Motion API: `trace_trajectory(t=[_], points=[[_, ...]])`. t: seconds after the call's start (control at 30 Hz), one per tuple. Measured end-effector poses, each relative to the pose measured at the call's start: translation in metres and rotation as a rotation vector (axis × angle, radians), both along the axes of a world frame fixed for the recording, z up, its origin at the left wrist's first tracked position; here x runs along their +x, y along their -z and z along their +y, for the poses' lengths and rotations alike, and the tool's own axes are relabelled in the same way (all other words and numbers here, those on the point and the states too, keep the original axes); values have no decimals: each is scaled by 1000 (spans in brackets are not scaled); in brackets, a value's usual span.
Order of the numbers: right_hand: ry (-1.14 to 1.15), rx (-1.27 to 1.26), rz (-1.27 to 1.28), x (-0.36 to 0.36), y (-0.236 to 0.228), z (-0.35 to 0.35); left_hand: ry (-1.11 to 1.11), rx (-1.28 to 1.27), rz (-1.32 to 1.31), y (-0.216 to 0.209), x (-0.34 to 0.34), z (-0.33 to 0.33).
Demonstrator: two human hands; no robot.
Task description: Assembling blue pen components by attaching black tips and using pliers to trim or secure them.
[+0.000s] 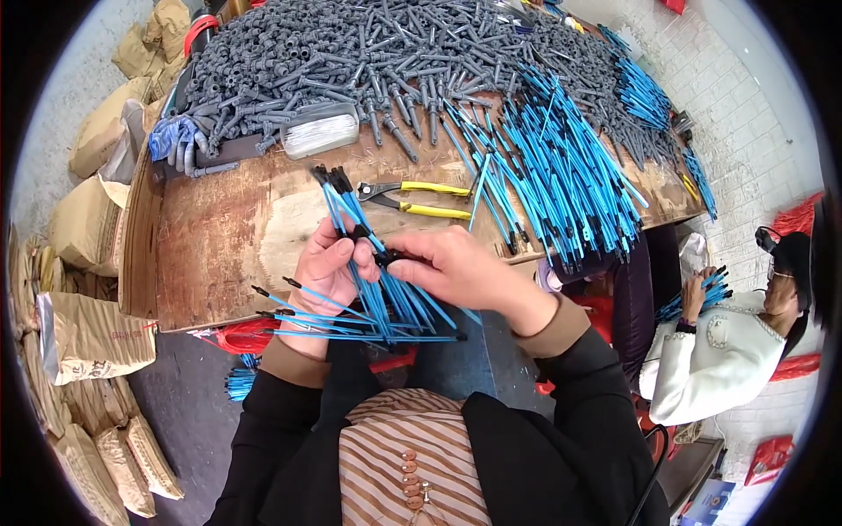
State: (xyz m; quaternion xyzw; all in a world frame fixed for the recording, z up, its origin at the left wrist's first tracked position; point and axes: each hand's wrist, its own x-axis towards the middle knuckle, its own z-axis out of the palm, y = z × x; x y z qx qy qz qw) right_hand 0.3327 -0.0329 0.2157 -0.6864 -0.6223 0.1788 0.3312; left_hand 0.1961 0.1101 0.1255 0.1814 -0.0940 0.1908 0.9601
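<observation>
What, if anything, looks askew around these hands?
A few blue rods splay sideways past the left hand, out of line with the main bundle. That looks untidy, though nothing appears clearly broken.

The blue rods (379,303) look smooth plastic, the wooden table (219,250) rough.

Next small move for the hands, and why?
Probably square up the stray blue rods with the bundle of blue rods: they lie crosswise over the left wrist, while the left hand and right hand both grip at the bundle.
</observation>
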Motion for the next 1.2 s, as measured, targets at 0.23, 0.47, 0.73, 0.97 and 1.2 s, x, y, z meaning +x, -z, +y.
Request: trace_trajectory(t=[0.23, 0.47, 0.73, 0.97, 1.2], points=[[781, -102, -381, 145, 30, 33, -1, -11, -28, 19, 0, 8], [740, -341, -695, 188, 78, 41, -14, 56, 113, 20, -1, 4], [919, -123, -718, 152, -2, 44, -31, 33, 97, 20, 0, 6], [142, 407, 176, 55, -98, -1, -65, 2, 204, 9, -2, 4], [-59, 65, -60, -14, -22, -2, -107, -23, 102, -8, -6, -12]])
